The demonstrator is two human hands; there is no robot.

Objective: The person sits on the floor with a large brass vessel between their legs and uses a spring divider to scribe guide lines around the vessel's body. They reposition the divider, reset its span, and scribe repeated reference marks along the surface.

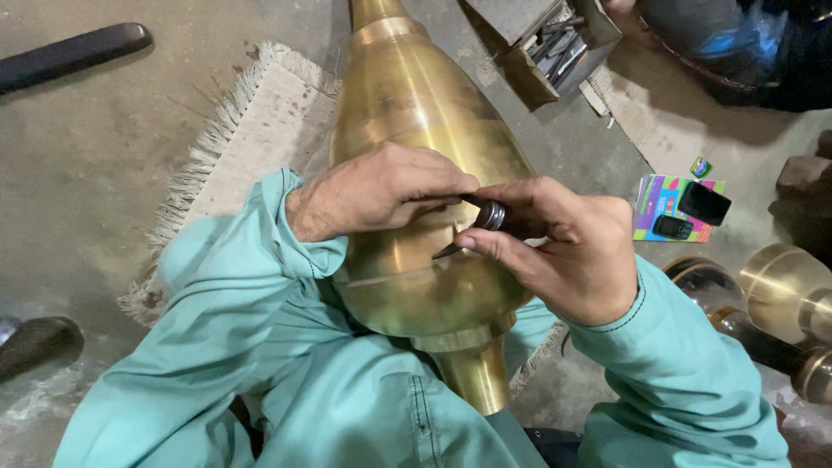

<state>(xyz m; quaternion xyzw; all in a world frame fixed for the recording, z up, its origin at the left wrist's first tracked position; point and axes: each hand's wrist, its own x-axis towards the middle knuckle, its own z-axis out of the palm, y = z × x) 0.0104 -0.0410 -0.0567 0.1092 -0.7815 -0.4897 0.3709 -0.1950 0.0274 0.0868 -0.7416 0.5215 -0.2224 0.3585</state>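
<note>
A large brass vessel (412,95), bulb-shaped with a narrow neck at each end, lies across my lap. My left hand (381,191) rests on its upper side, fingers bent down and touching the tool's shaft. My right hand (559,243) grips a small dark engraving tool (481,224) with a ridged metal collar, its pointed tip pressed against the brass surface. Both arms wear teal sleeves (243,295).
A fringed beige mat (251,130) lies under the vessel on the concrete floor. A box of metal tools (555,48) sits at the top, two phones on a colourful packet (680,208) to the right, more brass pieces (780,295) at the far right, another person (745,43) at top right.
</note>
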